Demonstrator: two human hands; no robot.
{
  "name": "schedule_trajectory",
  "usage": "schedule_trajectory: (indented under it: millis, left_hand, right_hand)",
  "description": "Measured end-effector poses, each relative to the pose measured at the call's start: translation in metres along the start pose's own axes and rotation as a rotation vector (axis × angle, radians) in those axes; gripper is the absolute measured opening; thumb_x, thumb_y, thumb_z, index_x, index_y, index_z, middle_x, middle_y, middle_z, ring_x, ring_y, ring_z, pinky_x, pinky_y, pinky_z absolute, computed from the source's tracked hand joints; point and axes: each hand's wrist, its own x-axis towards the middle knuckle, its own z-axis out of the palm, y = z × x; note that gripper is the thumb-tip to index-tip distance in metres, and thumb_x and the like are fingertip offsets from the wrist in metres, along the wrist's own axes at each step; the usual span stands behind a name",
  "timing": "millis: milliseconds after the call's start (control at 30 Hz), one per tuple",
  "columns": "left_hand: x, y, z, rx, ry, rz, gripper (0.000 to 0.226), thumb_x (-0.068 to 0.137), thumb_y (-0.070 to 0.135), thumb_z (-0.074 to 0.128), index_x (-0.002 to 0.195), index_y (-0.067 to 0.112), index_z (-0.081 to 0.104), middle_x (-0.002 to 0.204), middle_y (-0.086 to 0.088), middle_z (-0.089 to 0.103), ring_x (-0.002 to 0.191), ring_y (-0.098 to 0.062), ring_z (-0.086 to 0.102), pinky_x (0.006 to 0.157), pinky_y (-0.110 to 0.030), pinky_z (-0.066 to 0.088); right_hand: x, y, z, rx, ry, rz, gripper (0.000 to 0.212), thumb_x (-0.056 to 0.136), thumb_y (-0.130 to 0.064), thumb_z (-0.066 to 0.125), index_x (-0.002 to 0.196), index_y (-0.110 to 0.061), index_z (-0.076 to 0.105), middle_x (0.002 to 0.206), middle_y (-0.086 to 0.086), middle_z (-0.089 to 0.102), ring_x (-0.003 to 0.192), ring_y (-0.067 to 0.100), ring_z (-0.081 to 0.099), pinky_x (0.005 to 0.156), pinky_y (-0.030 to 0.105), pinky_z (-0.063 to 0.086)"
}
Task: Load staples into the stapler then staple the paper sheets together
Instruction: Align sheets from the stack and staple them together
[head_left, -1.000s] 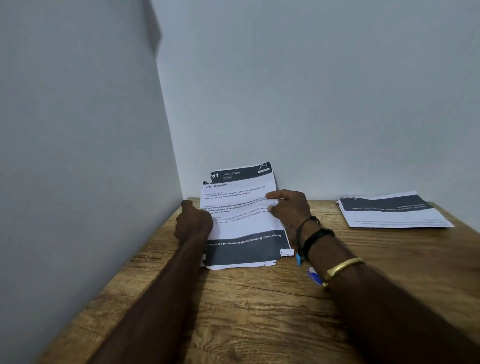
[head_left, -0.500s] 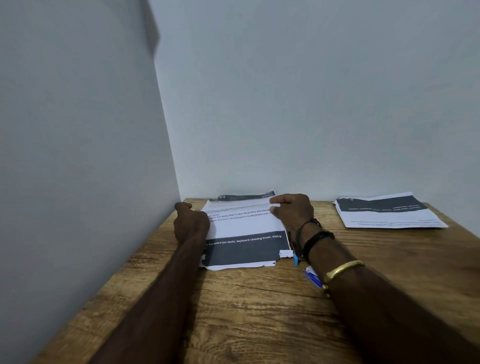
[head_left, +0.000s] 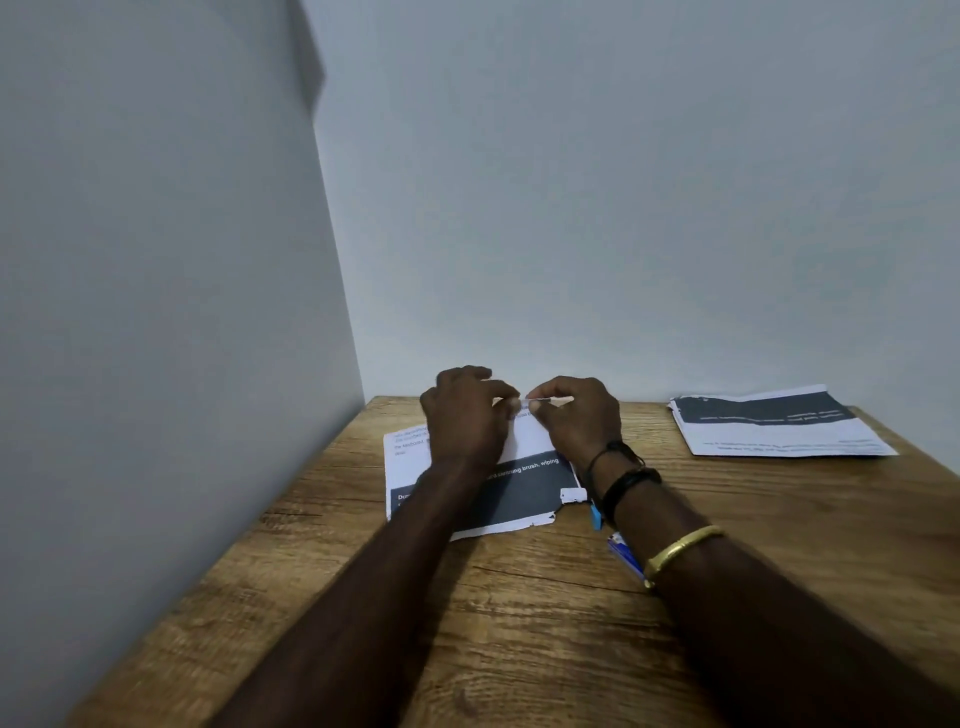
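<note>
On the dark band of the paper sheets (head_left: 483, 499) the white words "cleaning brush, wiping" can be read, and at the left end of the band only "Dur". The small text higher on the page is too blurred to read. A second pile of papers (head_left: 779, 431) lies at the far right and also has a dark band; its lines are too small to read.

The paper sheets lie flat at the far middle of the wooden table (head_left: 519, 623), near the left wall (head_left: 156, 312) but not touching it. Their near right corner is torn. Bare wood lies between the two piles and on the whole near side of the table.

Both forearms reach forward over the table. The left hand (head_left: 467, 415) is above the sheets with curled fingers. The right hand (head_left: 576, 415) is just beside it, and the fingertips of both meet in a pinch on a thin pale edge, which seems to be the far edge of the top sheet, a little lifted. The right wrist has black bands (head_left: 623, 483) and a gold bangle (head_left: 680, 545).
</note>
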Motion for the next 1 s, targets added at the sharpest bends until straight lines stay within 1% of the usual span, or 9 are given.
schedule_trajectory:
  millis: [100,233,400,567,667,767,833,900,1000]
  left_hand:
    - [0.006,0.017,0.0,0.026,0.043,0.062,0.018,0.091,0.035,0.066,0.102,0.031,0.079,0.124,0.006,0.069,0.124,-0.023,0.051,0.096,-0.039,0.036]
    - [0.01,0.017,-0.003,0.066,0.105,0.086,0.015,0.091,0.031,0.066,0.095,0.029,0.08,0.112,0.008,0.072,0.114,-0.022,0.055,0.089,-0.036,0.036]
    - [0.01,0.005,-0.006,0.066,0.151,0.055,0.014,0.091,0.028,0.066,0.096,0.03,0.079,0.109,0.006,0.072,0.112,-0.025,0.056,0.088,-0.038,0.037]
    - [0.012,0.004,-0.009,0.031,0.218,0.001,0.015,0.091,0.025,0.065,0.096,0.03,0.078,0.108,0.003,0.071,0.108,-0.026,0.059,0.086,-0.039,0.043]
    - [0.01,0.01,-0.005,-0.139,0.291,-0.06,0.012,0.093,0.023,0.066,0.096,0.028,0.077,0.104,0.0,0.063,0.103,-0.023,0.058,0.084,-0.041,0.048]
    - [0.005,0.026,-0.001,-0.312,0.393,-0.08,0.012,0.095,0.028,0.063,0.098,0.028,0.075,0.095,0.001,0.056,0.088,-0.018,0.06,0.07,-0.029,0.041]
    - [0.002,0.036,0.002,-0.41,0.402,-0.146,0.02,0.097,0.036,0.056,0.1,0.027,0.073,0.09,0.002,0.064,0.083,-0.017,0.065,0.069,-0.027,0.041]
    - [0.001,0.042,0.009,-0.589,0.331,-0.282,0.035,0.099,0.047,0.047,0.096,0.021,0.071,0.086,0.0,0.073,0.081,-0.021,0.071,0.072,-0.032,0.053]
    - [0.006,0.044,0.019,-1.029,0.162,-0.627,0.045,0.099,0.049,0.05,0.091,0.01,0.072,0.088,-0.012,0.076,0.075,-0.026,0.075,0.061,-0.035,0.06]
  right_hand:
    - [0.001,-0.004,-0.005,0.018,0.031,-0.028,0.006,0.083,-0.018,0.078,0.082,-0.024,0.078,0.096,-0.004,0.076,0.098,0.013,0.064,0.076,0.019,0.04]
    - [0.004,-0.003,-0.02,0.008,0.09,-0.062,0.005,0.086,-0.019,0.075,0.089,-0.021,0.079,0.1,-0.002,0.075,0.105,0.017,0.065,0.084,0.022,0.041]
    - [0.003,-0.002,-0.049,0.068,0.208,-0.104,0.008,0.087,-0.012,0.073,0.086,-0.018,0.079,0.088,-0.006,0.074,0.095,0.015,0.068,0.08,0.02,0.041]
    - [0.006,-0.004,-0.082,0.097,0.33,-0.093,0.007,0.087,-0.013,0.072,0.088,-0.017,0.078,0.094,-0.004,0.076,0.098,0.016,0.068,0.086,0.026,0.049]
    - [0.005,-0.004,-0.097,0.119,0.404,-0.107,0.008,0.088,-0.012,0.071,0.09,-0.016,0.078,0.095,-0.003,0.077,0.098,0.014,0.068,0.085,0.025,0.05]
    - [0.003,-0.001,-0.106,0.131,0.428,-0.145,0.009,0.089,-0.011,0.069,0.093,-0.014,0.077,0.094,-0.005,0.076,0.089,0.008,0.066,0.072,0.009,0.046]
    - [0.002,0.003,-0.11,0.147,0.393,-0.157,0.009,0.09,-0.009,0.069,0.092,-0.014,0.076,0.09,-0.006,0.074,0.08,0.002,0.064,0.068,0.001,0.043]
    - [-0.001,0.008,-0.112,0.143,0.342,-0.155,0.009,0.089,-0.009,0.07,0.092,-0.013,0.077,0.087,-0.005,0.074,0.08,0.0,0.066,0.072,0.008,0.048]
    - [-0.003,0.017,-0.116,0.147,0.296,-0.11,0.008,0.086,-0.012,0.07,0.086,-0.013,0.078,0.083,-0.003,0.076,0.081,0.01,0.07,0.074,0.021,0.054]
